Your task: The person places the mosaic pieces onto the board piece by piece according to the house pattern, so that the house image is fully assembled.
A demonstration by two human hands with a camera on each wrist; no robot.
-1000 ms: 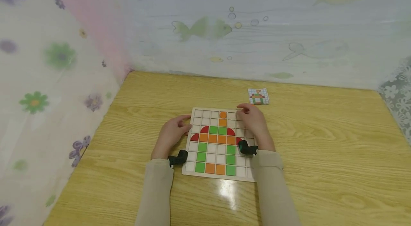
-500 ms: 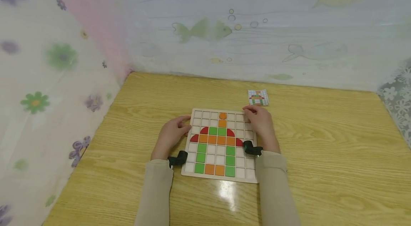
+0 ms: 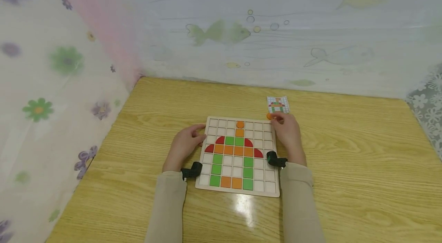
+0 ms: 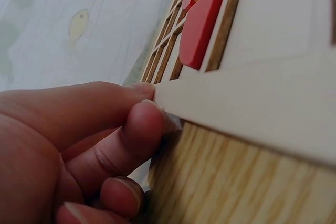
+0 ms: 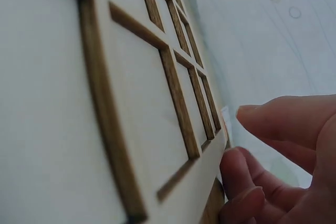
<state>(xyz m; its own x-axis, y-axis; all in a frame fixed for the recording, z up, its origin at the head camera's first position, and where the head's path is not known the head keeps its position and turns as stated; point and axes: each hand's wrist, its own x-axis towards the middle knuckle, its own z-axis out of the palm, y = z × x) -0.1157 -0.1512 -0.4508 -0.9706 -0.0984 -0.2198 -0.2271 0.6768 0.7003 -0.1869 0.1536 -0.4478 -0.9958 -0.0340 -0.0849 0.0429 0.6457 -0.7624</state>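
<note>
A wooden grid board (image 3: 228, 190) lies on the table, set with green squares, orange squares, red quarter-rounds and an orange disc (image 3: 240, 124) in its far row. My left hand (image 3: 184, 145) rests at the board's left edge; in the left wrist view, fingertips (image 4: 144, 121) touch the rim close to a red quarter-round (image 4: 202, 30). By the far right corner is my right hand (image 3: 287, 132), its fingertips right at a second orange disc (image 3: 269, 116) just beyond the board. The right wrist view shows a gap between its upper finger and the digit below, with the disc mostly hidden behind the rim.
A small pattern card (image 3: 277, 104), printed with a similar coloured figure, lies past the board's far right corner. The wood-grain table (image 3: 362, 158) extends to both sides. Patterned walls (image 3: 214, 55) stand behind and on the left.
My right hand has moved rightward from over the board's far right squares to its corner, uncovering several squares and more of the loose orange disc. My left hand has stayed put.
</note>
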